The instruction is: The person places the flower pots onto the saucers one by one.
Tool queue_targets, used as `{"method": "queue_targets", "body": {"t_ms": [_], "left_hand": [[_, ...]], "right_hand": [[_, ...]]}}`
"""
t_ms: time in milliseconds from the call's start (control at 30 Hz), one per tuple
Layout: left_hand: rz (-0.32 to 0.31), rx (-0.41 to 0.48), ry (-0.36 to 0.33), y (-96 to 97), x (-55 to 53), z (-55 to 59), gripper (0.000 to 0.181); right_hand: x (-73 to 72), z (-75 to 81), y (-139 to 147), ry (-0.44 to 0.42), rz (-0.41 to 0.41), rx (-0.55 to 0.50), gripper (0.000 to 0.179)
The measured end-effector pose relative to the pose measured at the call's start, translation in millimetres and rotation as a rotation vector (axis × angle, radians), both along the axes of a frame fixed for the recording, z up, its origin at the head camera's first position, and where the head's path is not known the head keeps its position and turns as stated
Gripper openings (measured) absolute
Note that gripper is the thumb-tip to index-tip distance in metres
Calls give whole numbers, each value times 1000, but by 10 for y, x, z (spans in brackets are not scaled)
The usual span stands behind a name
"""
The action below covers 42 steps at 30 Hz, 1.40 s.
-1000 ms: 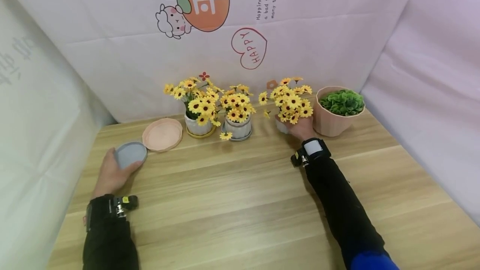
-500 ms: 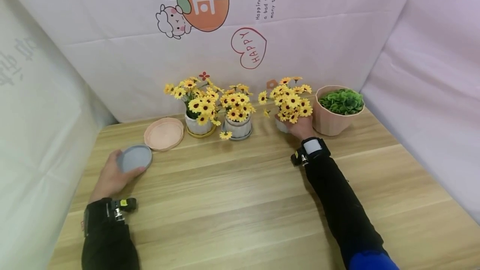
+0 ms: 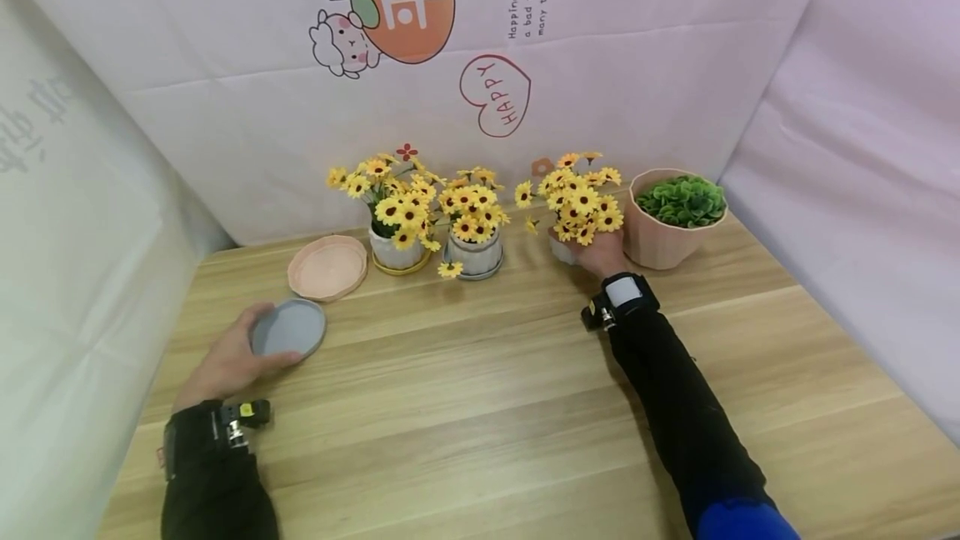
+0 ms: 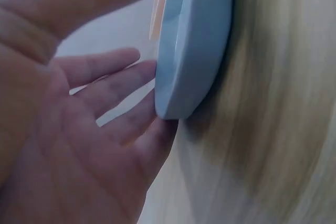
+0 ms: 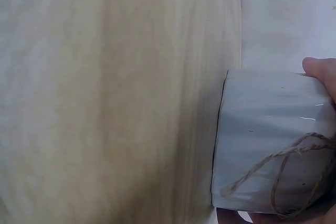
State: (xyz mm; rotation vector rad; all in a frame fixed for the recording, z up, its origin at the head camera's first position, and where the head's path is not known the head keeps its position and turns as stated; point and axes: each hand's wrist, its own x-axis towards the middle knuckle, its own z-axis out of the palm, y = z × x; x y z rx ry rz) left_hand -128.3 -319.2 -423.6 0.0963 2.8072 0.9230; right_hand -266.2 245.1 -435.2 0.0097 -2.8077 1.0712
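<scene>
My left hand (image 3: pixel 232 361) holds a small round grey saucer (image 3: pixel 291 328) at the left of the table, thumb on its near edge and fingers at its far left side. In the left wrist view the grey saucer (image 4: pixel 202 51) stands close over the wood, its rim between thumb and fingers. At the back right, my right hand (image 3: pixel 602 255) grips a white flowerpot (image 3: pixel 563 252) of yellow daisies (image 3: pixel 576 200). The right wrist view shows that white flowerpot (image 5: pixel 268 129) with a twine bow round it; part of the hand is outside this view.
Against the back cloth stand a white daisy pot (image 3: pixel 396 252) on a yellow saucer and a grey-white daisy pot (image 3: pixel 476 255) on a grey saucer. A peach saucer (image 3: pixel 327 268) lies left of them. A peach planter (image 3: pixel 660 238) with green leaves is beside my right hand.
My left hand has brought the grey saucer rightward and nearer to me, away from the peach saucer's left side to below it. My right hand and its flowerpot have stayed in place.
</scene>
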Motion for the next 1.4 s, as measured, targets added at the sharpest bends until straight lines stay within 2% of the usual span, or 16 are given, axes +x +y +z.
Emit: {"method": "queue_targets", "body": {"t_ms": [133, 333, 567, 733, 833, 1133, 1400], "left_hand": [[-59, 7, 28, 71, -14, 4, 107], [-113, -3, 35, 190, -53, 4, 105], [-146, -8, 18, 328, -100, 20, 110], [-174, -14, 23, 437, -136, 15, 107], [-187, -8, 23, 496, -152, 5, 107], [-213, 37, -5, 670, -176, -12, 111], [-253, 73, 14, 813, -183, -30, 114]], "right_hand": [[-6, 7, 2, -23, 8, 5, 93], [-22, -2, 11, -25, 19, 12, 93], [-52, -36, 26, 15, 29, 23, 92], [-68, -55, 21, 40, 30, -21, 91], [-67, -53, 13, 36, 27, -63, 91], [-65, -45, 5, 6, 19, -92, 92], [-63, -46, 23, 3, 27, -9, 96]]}}
